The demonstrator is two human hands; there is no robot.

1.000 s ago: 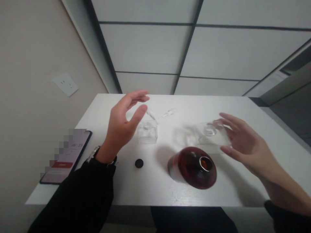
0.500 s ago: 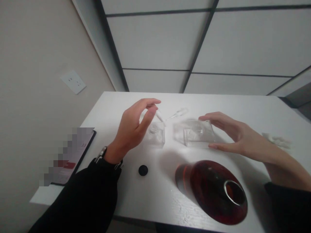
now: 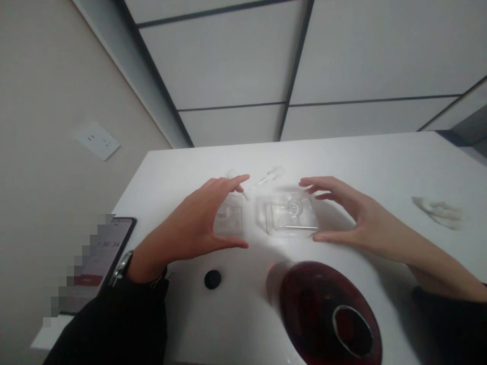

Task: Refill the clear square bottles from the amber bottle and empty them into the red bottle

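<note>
Head view: your left hand [image 3: 194, 220] curves wide open around the left box [image 3: 233, 219]; your right hand [image 3: 355, 215], also open, flanks the right box [image 3: 291, 218] on the tabletop [image 3: 243, 309] — no grip visible. You're apparently positioning them — gripping calls for closing fingers.

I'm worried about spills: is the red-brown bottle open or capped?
Open: the bottle shows a bare mouth inside its pale rim, with no cap on it. A black disc lies apart on the table.
</note>
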